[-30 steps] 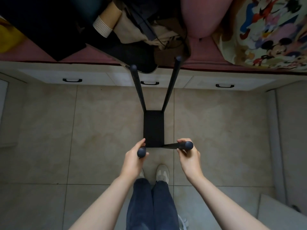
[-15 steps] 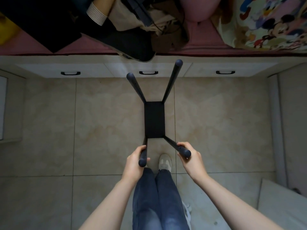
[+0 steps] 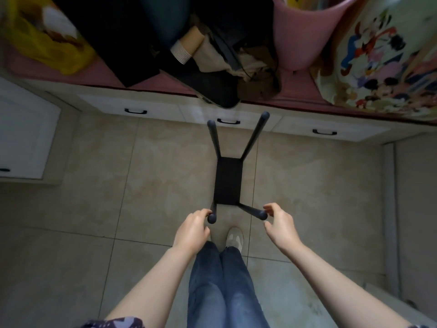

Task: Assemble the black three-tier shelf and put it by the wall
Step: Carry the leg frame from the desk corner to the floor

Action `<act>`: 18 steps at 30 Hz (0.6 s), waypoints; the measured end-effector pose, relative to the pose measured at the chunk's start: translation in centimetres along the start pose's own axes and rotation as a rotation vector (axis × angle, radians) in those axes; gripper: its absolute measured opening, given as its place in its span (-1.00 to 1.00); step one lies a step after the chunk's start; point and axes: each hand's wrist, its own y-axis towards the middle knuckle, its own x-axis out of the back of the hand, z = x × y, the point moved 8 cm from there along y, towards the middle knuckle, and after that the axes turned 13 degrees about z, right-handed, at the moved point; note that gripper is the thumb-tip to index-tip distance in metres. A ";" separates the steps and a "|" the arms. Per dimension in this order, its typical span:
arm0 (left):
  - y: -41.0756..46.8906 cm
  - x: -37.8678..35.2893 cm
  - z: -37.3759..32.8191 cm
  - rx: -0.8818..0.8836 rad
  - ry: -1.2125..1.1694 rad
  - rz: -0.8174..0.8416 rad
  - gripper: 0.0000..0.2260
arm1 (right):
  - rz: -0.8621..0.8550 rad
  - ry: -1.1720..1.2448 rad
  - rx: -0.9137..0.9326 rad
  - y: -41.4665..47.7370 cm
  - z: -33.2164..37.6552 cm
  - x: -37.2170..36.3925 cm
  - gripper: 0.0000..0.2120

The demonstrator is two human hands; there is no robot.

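Note:
The black shelf [image 3: 228, 183] stands upright on the tiled floor in front of me, seen from straight above, its four round-topped posts splaying outward. My left hand [image 3: 192, 229] is beside the near left post [image 3: 211, 218], thumb and fingertips just touching its cap and not wrapped round it. At the near right post [image 3: 262, 214], my right hand [image 3: 280, 224] has its index finger and thumb spread apart on either side of the cap, loosely curved and not gripping.
Past the shelf is a white drawer unit [image 3: 179, 112] with black handles. On its pink-covered top lie dark clothes, a yellow bag [image 3: 54, 50], a pink bucket [image 3: 305, 31] and a cartoon-print bag [image 3: 387, 62]. A white cabinet [image 3: 23, 138] stands at left. My shoe [image 3: 235, 237] is just behind the shelf.
Both hands gripped the near posts before and have loosened off them. The shelf has settled lower onto the floor, and the view has tilted.

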 end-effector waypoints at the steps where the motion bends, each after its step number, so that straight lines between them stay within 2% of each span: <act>1: -1.8 0.9 0.3 0.014 0.011 -0.023 -0.59 | 0.015 -0.047 0.017 -1.2 1.6 0.5 -0.63; 6: -3.4 2.2 0.2 0.067 0.100 -0.018 -0.61 | 0.047 -0.189 -0.028 -2.1 2.5 0.7 -0.64; 10: -9.0 4.3 2.3 0.125 0.053 -0.135 -0.65 | 0.101 -0.346 0.012 -4.6 7.2 -0.2 -0.68; 15: -15.8 5.9 7.8 0.233 -0.089 -0.257 -0.68 | 0.152 -0.556 0.135 -7.0 14.5 -4.0 -0.76; 18: -19.8 6.6 11.9 0.291 -0.274 -0.334 -0.71 | 0.180 -0.667 0.218 -8.1 19.1 -7.4 -0.86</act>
